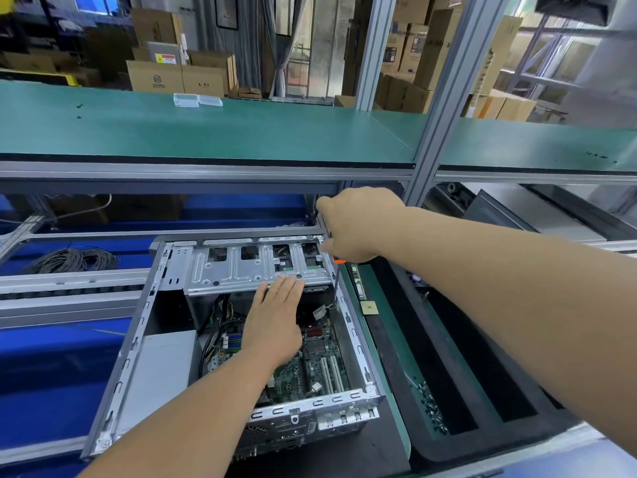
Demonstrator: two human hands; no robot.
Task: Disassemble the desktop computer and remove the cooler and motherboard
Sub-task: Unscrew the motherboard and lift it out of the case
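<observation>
An open desktop case (138,326) lies on its side in front of me. Its green motherboard (310,367) shows at the bottom, partly hidden by my left arm. A silver drive cage (238,270) spans the far end. My left hand (275,319) is flat with fingers apart, fingertips resting on the cage's near edge. My right hand (355,222) is closed around a screwdriver (335,281) with an orange collar; its shaft points straight down along the case's right wall. No cooler can be made out.
A grey power supply (162,367) fills the case's left side. Right of the case lie a memory stick (358,284), a processor chip (370,308) and several loose screws (431,408) on a black tray. Coiled cables (72,258) lie far left. A green shelf (206,129) overhangs.
</observation>
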